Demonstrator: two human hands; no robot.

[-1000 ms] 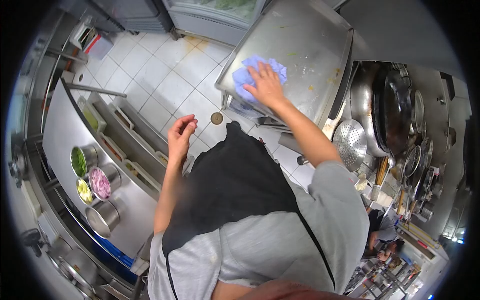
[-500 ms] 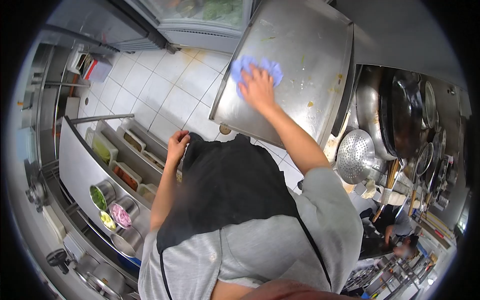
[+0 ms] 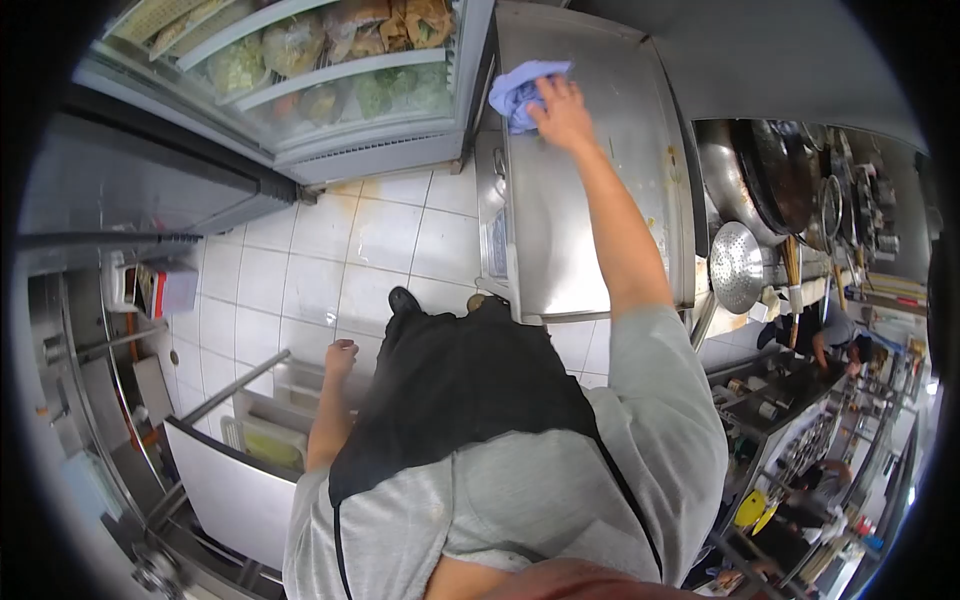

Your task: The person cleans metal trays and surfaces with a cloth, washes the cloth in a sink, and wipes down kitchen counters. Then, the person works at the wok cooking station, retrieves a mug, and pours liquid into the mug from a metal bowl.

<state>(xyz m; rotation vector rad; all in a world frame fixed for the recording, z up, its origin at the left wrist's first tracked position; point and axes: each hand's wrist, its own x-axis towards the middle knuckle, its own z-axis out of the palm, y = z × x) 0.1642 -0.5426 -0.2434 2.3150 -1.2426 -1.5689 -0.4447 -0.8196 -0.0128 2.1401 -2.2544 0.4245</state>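
A crumpled blue-purple cloth (image 3: 520,92) lies at the far left edge of a stainless steel worktop (image 3: 590,240). My right hand (image 3: 563,112) presses on it from the right, fingers bent over the fabric, with my arm stretched out across the steel. A few small food scraps and smears show along the worktop's right side. My left hand (image 3: 341,356) hangs low beside my black apron (image 3: 450,390), loosely curled, with nothing seen in it. Below it is a drawer (image 3: 240,500) with light-coloured food containers (image 3: 265,440).
A glass-fronted fridge (image 3: 370,140) with bagged food stands at the far left of the worktop. White floor tiles (image 3: 320,270) lie between. A perforated ladle (image 3: 736,265) and woks (image 3: 770,175) sit on the right. People (image 3: 830,335) are at work at the far right.
My right hand has pushed the cloth farther away, up to the worktop's far left edge. My view has turned, so more of the fridge shows. My left hand stays low at my side.
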